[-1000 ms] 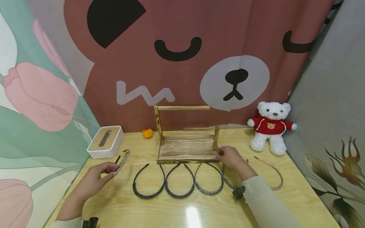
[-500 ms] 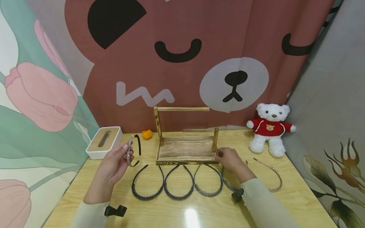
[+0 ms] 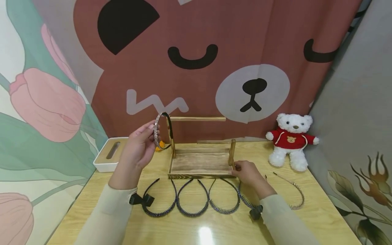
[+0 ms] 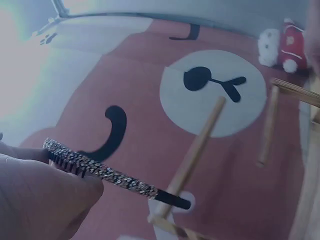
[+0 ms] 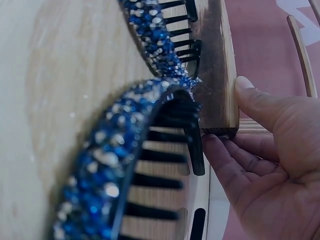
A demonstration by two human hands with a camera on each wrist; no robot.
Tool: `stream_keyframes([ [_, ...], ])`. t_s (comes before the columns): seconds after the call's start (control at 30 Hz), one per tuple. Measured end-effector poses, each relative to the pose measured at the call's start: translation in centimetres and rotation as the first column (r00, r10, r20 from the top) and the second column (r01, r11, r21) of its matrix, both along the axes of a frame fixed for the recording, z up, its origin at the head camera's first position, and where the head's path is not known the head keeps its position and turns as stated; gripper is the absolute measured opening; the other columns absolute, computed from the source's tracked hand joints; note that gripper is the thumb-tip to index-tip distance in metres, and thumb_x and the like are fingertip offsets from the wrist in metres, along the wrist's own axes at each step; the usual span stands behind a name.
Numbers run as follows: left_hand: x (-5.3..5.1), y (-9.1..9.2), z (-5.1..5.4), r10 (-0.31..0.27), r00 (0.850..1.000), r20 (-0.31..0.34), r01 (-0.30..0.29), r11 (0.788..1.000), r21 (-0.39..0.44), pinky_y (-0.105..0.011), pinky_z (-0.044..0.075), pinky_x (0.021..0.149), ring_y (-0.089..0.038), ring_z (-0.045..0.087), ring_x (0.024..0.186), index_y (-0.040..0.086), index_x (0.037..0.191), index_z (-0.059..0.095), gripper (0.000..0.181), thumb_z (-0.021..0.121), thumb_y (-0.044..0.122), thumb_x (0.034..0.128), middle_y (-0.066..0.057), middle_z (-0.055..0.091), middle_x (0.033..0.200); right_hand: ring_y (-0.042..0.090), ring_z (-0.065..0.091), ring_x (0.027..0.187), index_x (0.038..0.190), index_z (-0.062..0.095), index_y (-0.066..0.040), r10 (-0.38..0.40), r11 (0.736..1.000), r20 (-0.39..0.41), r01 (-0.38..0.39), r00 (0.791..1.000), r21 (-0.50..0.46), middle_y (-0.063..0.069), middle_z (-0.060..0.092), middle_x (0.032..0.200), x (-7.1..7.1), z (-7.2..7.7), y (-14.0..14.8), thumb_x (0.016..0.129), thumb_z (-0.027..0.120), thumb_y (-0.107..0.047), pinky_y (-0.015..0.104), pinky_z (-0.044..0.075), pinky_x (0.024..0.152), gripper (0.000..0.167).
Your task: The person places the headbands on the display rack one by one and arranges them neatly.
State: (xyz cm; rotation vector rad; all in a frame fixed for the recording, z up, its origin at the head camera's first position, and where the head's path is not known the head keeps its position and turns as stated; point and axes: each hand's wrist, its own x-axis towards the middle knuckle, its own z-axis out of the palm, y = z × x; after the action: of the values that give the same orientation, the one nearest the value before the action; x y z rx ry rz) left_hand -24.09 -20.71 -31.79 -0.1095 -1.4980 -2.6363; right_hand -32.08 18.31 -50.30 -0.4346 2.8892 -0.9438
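My left hand (image 3: 139, 146) pinches a glittery, rhinestone-covered headband (image 3: 156, 131) between thumb and fingers. It holds the headband raised and upright, in front of the left post of a wooden rack (image 3: 200, 161). In the left wrist view the headband's dark tip overlaps the rack's upper bar (image 4: 200, 142); whether they touch I cannot tell. My right hand (image 3: 249, 173) grips the rack's front right corner, thumb on one face and fingers beneath in the right wrist view. Several dark blue toothed headbands (image 3: 193, 215) lie in a row before the rack.
A pinkish headband (image 3: 301, 195) lies right of my right hand. A white box with a wooden lid (image 3: 105, 166) stands at the left, beside a small orange item (image 3: 160, 146). A white teddy bear in a red hoodie (image 3: 291, 139) sits back right, against the wall.
My left hand has lifted the glittery headband from the left of the table, up and rightward to the rack's left post, turning it upright. The right hand stays on the rack's corner.
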Motion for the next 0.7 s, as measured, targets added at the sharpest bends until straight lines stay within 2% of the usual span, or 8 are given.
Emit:
stream_keyframes([
  [0.2,-3.3,1.9,3.4,0.039,0.998,-0.039,-0.035,0.994,0.102,-0.021,0.054,0.085,-0.013,0.061,0.095,0.005,0.124,0.072,0.025,0.048,0.011,0.1163,-0.003,0.07,0.107,0.039,0.076,0.114,0.134,0.075,0.0,-0.008,1.0,-0.006,0.008,1.0,-0.019,0.017,0.082,0.116,0.1,-0.1,0.0,0.101,0.08,-0.023,0.057,0.061,0.101,0.04],
  [0.37,-5.7,3.3,4.9,0.1,0.994,-0.043,-0.093,0.986,0.14,-0.022,0.051,0.085,-0.014,0.057,0.097,-0.003,0.141,0.061,0.031,0.051,0.012,0.1159,-0.006,0.067,0.113,0.039,0.075,0.115,0.135,0.074,0.002,-0.017,1.0,0.008,0.017,1.0,-0.018,0.019,0.081,0.118,0.1,-0.2,0.0,0.102,0.08,-0.023,0.057,0.06,0.102,0.042],
  [0.53,-7.5,4.2,4.7,0.137,0.99,-0.042,-0.131,0.983,0.125,-0.023,0.051,0.094,-0.015,0.058,0.106,-0.006,0.146,0.059,0.035,0.051,0.01,0.1156,-0.007,0.065,0.123,0.04,0.075,0.117,0.137,0.072,0.003,-0.017,1.0,0.01,0.017,1.0,-0.013,0.02,0.08,0.12,0.0,-0.1,0.0,0.102,0.079,-0.025,0.058,0.06,0.103,0.045],
  [0.67,-8.8,4.7,3.5,0.159,0.987,-0.014,-0.156,0.982,0.108,-0.026,0.049,0.108,-0.015,0.06,0.116,-0.004,0.142,0.063,0.032,0.053,0.008,0.1145,-0.008,0.065,0.13,0.039,0.075,0.116,0.136,0.073,0.002,-0.018,1.0,0.005,0.018,1.0,-0.012,0.018,0.081,0.119,0.0,0.0,0.0,0.102,0.08,-0.025,0.058,0.06,0.103,0.044],
  [0.7,-9.1,4.8,3.0,0.164,0.986,-0.009,-0.162,0.982,0.098,-0.026,0.048,0.112,-0.016,0.061,0.123,-0.005,0.143,0.063,0.033,0.053,0.007,0.1144,-0.011,0.065,0.136,0.039,0.075,0.115,0.135,0.074,0.002,-0.018,1.0,0.0,0.018,1.0,-0.007,0.018,0.081,0.118,-0.1,-0.1,0.1,0.102,0.08,-0.025,0.057,0.06,0.103,0.043],
])
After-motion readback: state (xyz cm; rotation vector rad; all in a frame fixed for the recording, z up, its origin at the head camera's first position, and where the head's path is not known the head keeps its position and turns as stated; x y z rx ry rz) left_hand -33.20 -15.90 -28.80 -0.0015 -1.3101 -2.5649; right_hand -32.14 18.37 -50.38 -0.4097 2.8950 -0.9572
